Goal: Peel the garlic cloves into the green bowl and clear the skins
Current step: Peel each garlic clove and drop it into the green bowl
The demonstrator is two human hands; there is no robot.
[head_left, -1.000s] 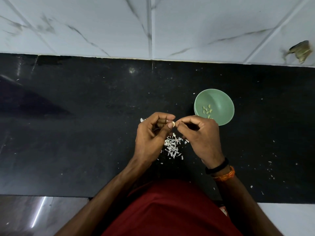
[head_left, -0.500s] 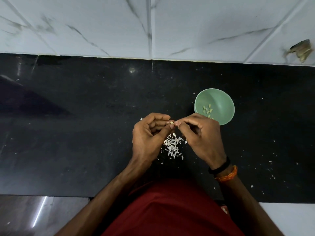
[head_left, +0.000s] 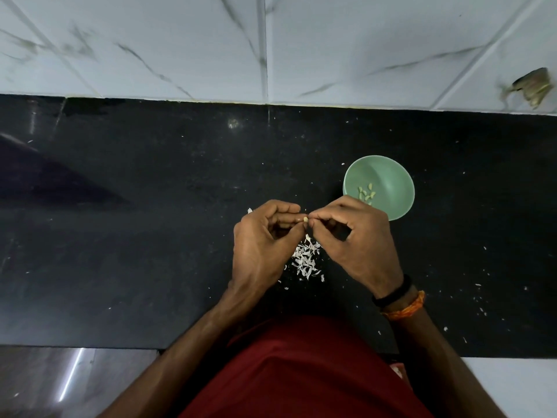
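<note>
Head view: the black table [head_left: 150, 236] carries the green bowl [head_left: 391, 179], peeled cloves inside, and the skin pile [head_left: 306, 260] under both hands. The left hand [head_left: 262, 245] and right hand [head_left: 358, 242] pinch one garlic clove [head_left: 305, 219] between fingertips. Best to hold it over the pile so flakes drop together.

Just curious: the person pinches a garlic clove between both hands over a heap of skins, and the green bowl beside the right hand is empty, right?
Not quite. In the head view the green bowl holds several peeled cloves. The rest is right.
</note>
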